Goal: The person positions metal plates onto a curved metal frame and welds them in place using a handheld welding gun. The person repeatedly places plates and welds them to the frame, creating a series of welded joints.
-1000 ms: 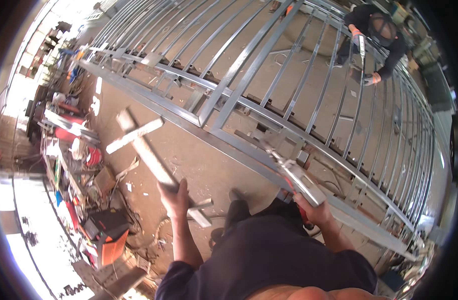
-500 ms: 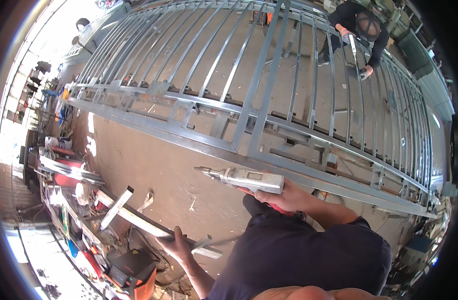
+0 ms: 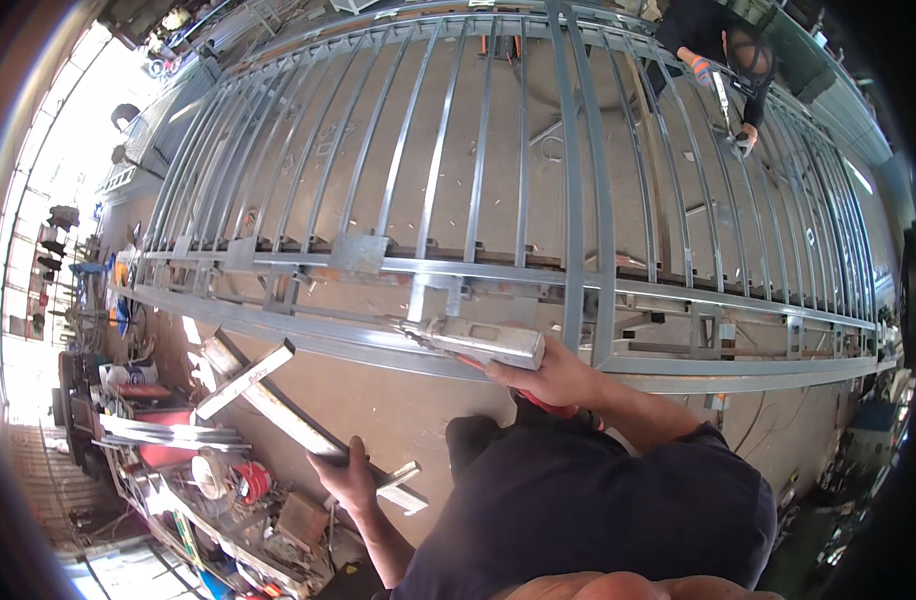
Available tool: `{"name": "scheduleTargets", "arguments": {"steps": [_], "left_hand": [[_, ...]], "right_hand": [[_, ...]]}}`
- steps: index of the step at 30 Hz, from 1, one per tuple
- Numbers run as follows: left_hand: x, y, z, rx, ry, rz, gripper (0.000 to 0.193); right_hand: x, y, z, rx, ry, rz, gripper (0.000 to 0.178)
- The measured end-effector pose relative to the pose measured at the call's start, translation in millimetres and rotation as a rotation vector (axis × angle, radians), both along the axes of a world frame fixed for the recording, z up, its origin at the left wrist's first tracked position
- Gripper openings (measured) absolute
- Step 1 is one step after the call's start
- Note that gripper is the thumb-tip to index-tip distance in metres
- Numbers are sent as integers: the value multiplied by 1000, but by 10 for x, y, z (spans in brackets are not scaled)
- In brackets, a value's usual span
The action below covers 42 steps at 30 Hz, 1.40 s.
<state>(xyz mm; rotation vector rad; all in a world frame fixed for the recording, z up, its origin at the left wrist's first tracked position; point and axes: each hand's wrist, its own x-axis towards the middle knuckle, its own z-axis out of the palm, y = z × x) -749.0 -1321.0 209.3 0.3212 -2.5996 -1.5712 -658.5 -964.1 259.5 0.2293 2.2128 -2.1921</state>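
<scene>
My right hand [image 3: 555,378] is closed round the grip of a silver pistol-grip power tool [image 3: 493,343] with a narrow pointed nose and a red part below. The tool points left, over the near rail of a large steel frame [image 3: 378,352] with many upright bars. I cannot tell whether its nose touches the rail. Lower left, my left hand [image 3: 349,478] grips a long metal bar [image 3: 293,424] with a short crosspiece near each end. This bar slants up to the left, short of the frame.
Beyond the bars, at the upper right, a co-worker [image 3: 743,60] bends over the frame with a tool in a gloved hand. A cluttered bench [image 3: 233,525] with a red reel [image 3: 251,482] and metal lengths stands at the lower left. Brown floor [image 3: 398,400] lies between.
My view has shifted, and the frame's near rail now appears closer behind the power tool. Both hands keep their hold; the bar in my left hand sits a little higher at its far end.
</scene>
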Motion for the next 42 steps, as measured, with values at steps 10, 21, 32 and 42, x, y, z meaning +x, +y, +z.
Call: {"name": "scheduleTargets", "arguments": {"steps": [10,21,32,42], "left_hand": [[-2475,-668,-60,105,29,-203,77],[-3789,-1053,-182,73,-94,-318,69],[-3808,-402,-224,-67,-187,-514,73],[-3390,782,-54,-65,-354,-540,77]], "right_hand": [[-2057,-1105,621,-6,138,-189,47],[-3074,-1138,906,-82,-231,-392,54],[-2398,503,-83,-244,-261,-910,38],[-1253,1897,-1704,-630,-339,-1096,34]]}}
